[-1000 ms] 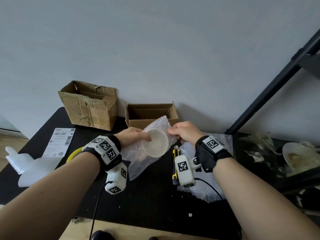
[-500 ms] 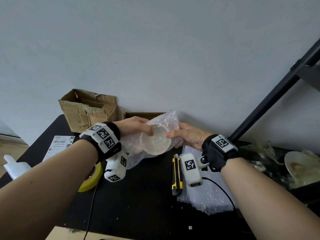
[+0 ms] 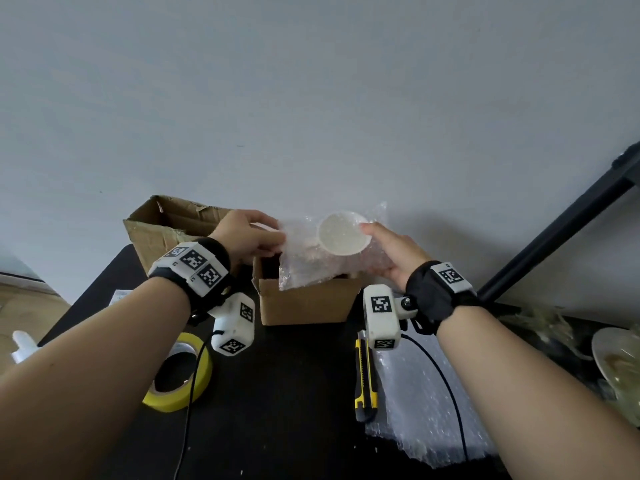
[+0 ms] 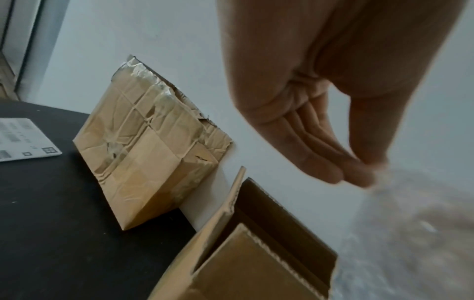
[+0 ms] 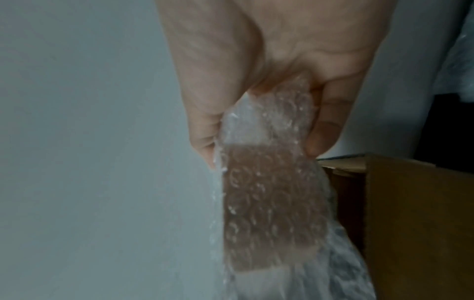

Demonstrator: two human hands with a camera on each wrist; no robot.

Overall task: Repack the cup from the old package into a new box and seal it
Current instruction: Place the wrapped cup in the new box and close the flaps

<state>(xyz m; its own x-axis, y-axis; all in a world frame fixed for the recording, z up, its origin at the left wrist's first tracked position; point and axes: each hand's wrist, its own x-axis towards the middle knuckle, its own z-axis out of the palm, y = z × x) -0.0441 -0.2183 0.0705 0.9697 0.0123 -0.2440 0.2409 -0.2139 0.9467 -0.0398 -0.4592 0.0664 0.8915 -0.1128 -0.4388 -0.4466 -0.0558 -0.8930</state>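
A plain pale grey wall (image 3: 311, 98) fills most of the view behind a black worktop (image 3: 294, 393). A dark slanted pole (image 3: 554, 230) leans at the right; wood-toned flooring (image 3: 24, 306) shows at the left.

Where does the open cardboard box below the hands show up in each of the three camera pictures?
Head: the open box sits at centre, under the bubble wrap both hands hold.
Left wrist: bottom centre, below the left hand.
Right wrist: lower right edge, beside the bubble wrap.
Shared landmark: the pale wall behind the box.
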